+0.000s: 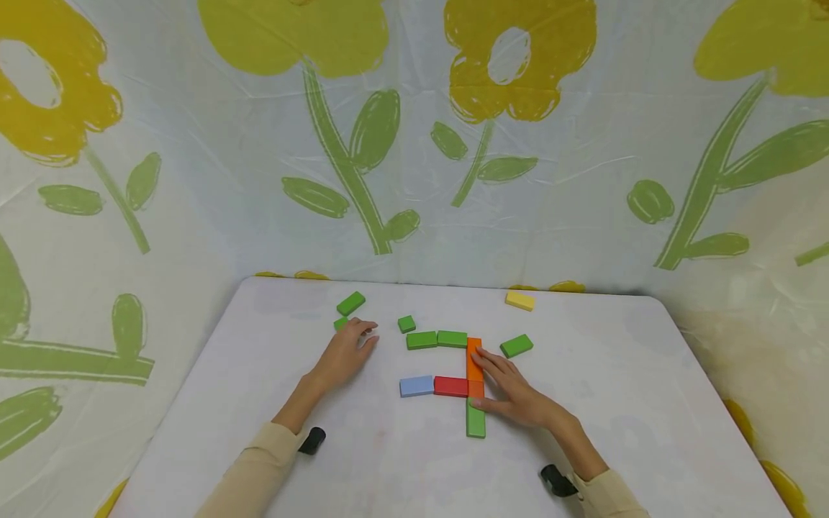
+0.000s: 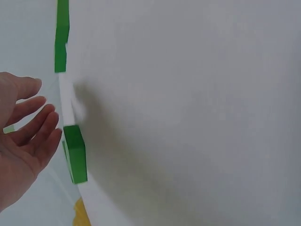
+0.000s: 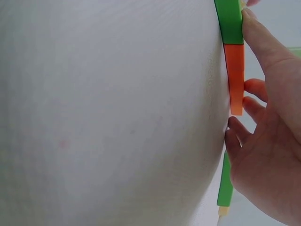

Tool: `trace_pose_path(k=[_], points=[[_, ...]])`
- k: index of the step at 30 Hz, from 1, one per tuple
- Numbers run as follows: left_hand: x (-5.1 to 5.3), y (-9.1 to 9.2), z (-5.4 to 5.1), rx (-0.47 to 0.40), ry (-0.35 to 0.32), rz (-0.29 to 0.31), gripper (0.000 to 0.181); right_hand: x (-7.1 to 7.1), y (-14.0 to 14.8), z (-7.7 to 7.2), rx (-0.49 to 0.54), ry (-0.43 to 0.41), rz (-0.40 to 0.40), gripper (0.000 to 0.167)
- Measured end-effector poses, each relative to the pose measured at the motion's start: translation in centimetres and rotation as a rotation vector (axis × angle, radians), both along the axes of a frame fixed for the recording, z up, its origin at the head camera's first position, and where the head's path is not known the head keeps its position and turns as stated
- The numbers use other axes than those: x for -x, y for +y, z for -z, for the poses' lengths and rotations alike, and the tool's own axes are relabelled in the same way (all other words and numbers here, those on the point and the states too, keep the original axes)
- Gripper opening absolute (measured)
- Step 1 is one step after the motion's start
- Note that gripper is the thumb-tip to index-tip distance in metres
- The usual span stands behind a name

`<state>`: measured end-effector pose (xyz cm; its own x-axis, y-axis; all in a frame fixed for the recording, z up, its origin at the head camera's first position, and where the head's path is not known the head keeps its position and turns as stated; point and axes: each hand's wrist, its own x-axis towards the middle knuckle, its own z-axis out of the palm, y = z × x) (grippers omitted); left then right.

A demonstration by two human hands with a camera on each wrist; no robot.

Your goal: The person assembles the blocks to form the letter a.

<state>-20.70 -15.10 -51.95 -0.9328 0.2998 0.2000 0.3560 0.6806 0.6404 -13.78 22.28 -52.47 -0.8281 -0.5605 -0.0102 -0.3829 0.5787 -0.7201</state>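
Observation:
On the white table, my right hand (image 1: 518,396) rests against a column of blocks. Its fingertips touch the long orange block (image 1: 473,365), and the thumb lies on the lower green block (image 1: 476,424) where that meets the orange. A red block (image 1: 450,386) and a blue block (image 1: 417,386) extend leftward from the column. From its top run two green blocks, one (image 1: 452,339) against the orange and another (image 1: 422,340) farther left. My left hand (image 1: 343,352) hovers with loosely bent fingers, holding nothing, and partly hides a small green block (image 1: 340,323).
Beyond the left hand lies a green block (image 1: 351,303). A small green piece (image 1: 406,324) sits behind the top row. Right of the column is another green block (image 1: 516,346), with a yellow block (image 1: 520,301) near the back edge. Flower-print cloth (image 1: 544,237) surrounds the table.

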Motion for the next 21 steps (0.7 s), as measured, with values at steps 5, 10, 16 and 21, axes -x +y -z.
trace_pose_path(k=[5, 10, 16, 21], points=[[1.4, -1.5, 0.0, 0.008, 0.031, -0.069, 0.033, 0.0, 0.0, 0.0, -0.003, 0.000, 0.006, 0.086], [2.2, -2.8, 0.0, 0.017, 0.029, -0.152, 0.038, 0.0, 0.0, 0.0, -0.005, -0.005, 0.009, 0.087], [2.3, -3.7, 0.0, 0.048, 0.052, -0.236, 0.045, 0.1, -0.1, 0.0, -0.002, -0.006, 0.007, 0.087], [2.4, -4.0, 0.3, 0.103, 0.020, -0.274, 0.050, 0.1, -0.1, 0.0, 0.005, 0.001, 0.004, 0.086]])
